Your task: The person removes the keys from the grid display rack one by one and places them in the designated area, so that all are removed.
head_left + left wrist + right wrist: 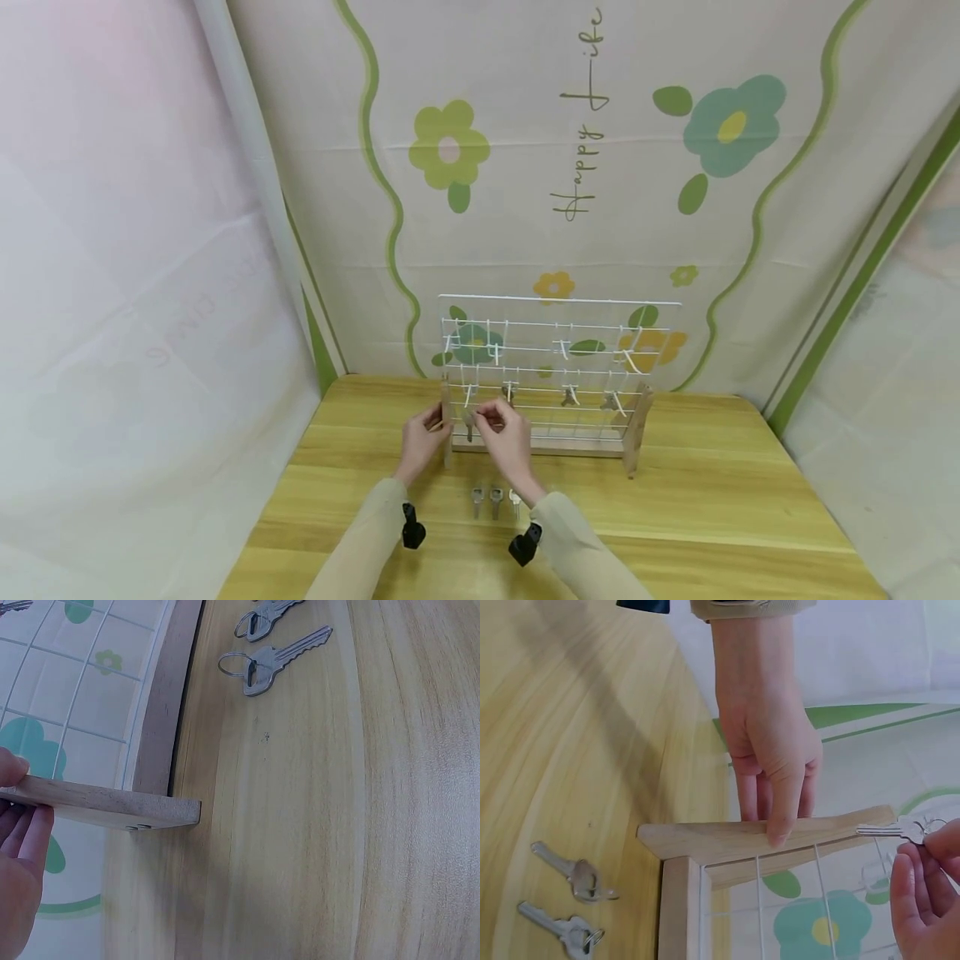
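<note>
My left hand (420, 443) grips the left wooden side post (112, 801) of a white wire hook rack (558, 298), thumb on one face and fingers on the other. Between thumb and fingertips, my right hand (508, 437) pinches a silver key (891, 829) by its ring end. This key points down in front of the rack's lower left part, just under the leftmost lower hook (470, 395). In the right wrist view its blade overlaps the upper end of the post. Three more keys, one of them a key with a small ring (268, 669), lie in a row on the table before the rack.
Several white hooks hang in two rows on the grid. Keys hang from lower-row hooks, among them a dark key (568, 398). A wooden base bar (562, 451) joins the posts on the wooden table (720, 517). Behind stands a flowered cloth (510, 242).
</note>
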